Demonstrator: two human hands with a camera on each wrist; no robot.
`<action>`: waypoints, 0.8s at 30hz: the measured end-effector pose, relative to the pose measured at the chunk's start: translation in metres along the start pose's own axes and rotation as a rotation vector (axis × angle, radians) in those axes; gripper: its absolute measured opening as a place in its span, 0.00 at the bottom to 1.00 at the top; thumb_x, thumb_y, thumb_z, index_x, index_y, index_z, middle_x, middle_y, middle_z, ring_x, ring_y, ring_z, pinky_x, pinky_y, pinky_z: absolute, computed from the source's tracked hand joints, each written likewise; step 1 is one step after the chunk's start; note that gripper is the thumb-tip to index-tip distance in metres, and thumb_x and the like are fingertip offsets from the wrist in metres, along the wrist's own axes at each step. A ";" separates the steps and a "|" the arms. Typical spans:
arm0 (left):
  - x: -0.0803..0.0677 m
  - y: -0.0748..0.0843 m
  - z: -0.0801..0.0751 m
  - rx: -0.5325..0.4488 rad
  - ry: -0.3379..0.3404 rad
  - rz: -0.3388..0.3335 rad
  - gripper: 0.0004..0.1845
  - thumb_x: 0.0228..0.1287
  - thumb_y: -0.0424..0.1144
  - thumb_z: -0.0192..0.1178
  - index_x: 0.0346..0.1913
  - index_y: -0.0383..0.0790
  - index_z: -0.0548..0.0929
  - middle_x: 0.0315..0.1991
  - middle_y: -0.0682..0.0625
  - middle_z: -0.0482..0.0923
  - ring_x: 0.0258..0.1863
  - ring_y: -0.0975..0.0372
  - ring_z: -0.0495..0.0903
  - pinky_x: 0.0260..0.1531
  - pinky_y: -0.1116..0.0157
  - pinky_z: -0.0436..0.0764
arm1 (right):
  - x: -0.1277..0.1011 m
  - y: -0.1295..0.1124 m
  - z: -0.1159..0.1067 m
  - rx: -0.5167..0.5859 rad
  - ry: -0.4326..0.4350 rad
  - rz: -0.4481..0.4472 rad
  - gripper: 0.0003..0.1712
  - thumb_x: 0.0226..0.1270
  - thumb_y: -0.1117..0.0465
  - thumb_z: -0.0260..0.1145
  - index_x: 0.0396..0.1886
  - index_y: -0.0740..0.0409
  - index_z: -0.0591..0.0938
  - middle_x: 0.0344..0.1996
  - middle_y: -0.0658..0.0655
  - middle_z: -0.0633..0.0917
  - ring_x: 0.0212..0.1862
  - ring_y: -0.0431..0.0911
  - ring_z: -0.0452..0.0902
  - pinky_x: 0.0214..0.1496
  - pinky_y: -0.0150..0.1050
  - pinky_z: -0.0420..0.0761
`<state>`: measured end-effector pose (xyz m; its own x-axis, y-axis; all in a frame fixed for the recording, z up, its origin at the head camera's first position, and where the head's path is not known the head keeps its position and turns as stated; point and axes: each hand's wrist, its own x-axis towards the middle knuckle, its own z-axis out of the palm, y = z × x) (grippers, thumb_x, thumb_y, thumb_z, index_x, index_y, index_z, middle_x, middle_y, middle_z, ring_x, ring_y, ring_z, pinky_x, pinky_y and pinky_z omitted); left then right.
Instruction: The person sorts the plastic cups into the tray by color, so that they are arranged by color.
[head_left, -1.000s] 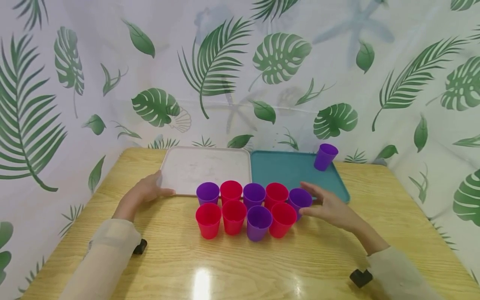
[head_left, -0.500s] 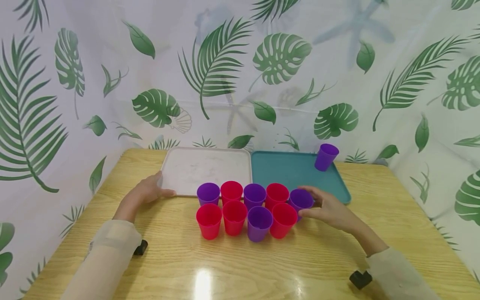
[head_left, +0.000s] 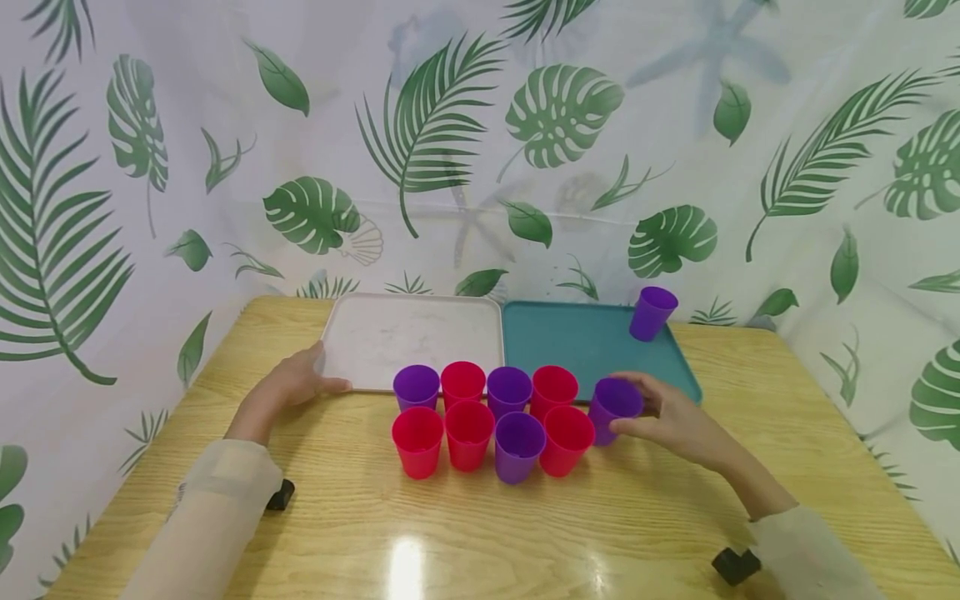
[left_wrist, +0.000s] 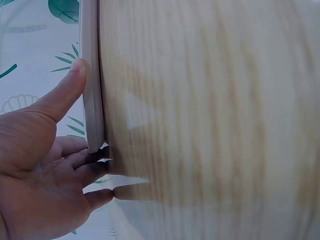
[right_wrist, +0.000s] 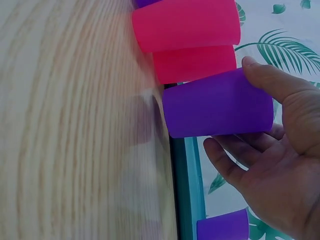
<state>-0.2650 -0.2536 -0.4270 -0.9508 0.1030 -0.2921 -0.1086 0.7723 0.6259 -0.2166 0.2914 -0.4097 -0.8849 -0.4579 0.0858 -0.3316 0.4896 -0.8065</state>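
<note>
While the right hand [head_left: 678, 421] is gripping the purple cup [head_left: 613, 410] between thumb and fingers, just beside the red cups [head_left: 566, 437], lifting it straight up is avoiding toppling them; the left hand [head_left: 296, 379] is pinching the white tray [head_left: 408, 337].

In the right wrist view the far purple cup [right_wrist: 222, 226] is cut off at the bottom edge, and the bench [left_wrist: 210, 100] is blurry in the left wrist view.
</note>
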 end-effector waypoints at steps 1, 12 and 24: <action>0.000 0.000 0.000 -0.001 0.000 0.000 0.59 0.68 0.52 0.69 0.80 0.24 0.39 0.79 0.25 0.40 0.79 0.33 0.41 0.77 0.40 0.44 | -0.001 0.000 -0.001 -0.001 0.002 0.000 0.34 0.67 0.62 0.75 0.68 0.65 0.73 0.56 0.64 0.84 0.49 0.49 0.85 0.49 0.35 0.85; 0.002 -0.002 0.000 -0.001 -0.003 -0.012 0.58 0.69 0.51 0.69 0.80 0.24 0.39 0.79 0.25 0.39 0.79 0.33 0.41 0.77 0.40 0.44 | -0.006 -0.007 -0.016 -0.058 0.024 0.008 0.34 0.70 0.60 0.72 0.71 0.63 0.71 0.56 0.63 0.83 0.48 0.50 0.84 0.47 0.35 0.86; 0.003 -0.001 0.001 0.007 0.005 -0.008 0.59 0.68 0.52 0.69 0.80 0.25 0.39 0.79 0.25 0.41 0.78 0.33 0.42 0.77 0.40 0.45 | 0.001 -0.011 -0.033 -0.097 0.093 0.023 0.35 0.72 0.59 0.71 0.73 0.65 0.69 0.56 0.66 0.83 0.49 0.41 0.85 0.49 0.33 0.85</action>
<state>-0.2671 -0.2537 -0.4287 -0.9515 0.0937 -0.2931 -0.1140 0.7774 0.6186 -0.2244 0.3099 -0.3811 -0.9177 -0.3769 0.1253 -0.3366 0.5708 -0.7489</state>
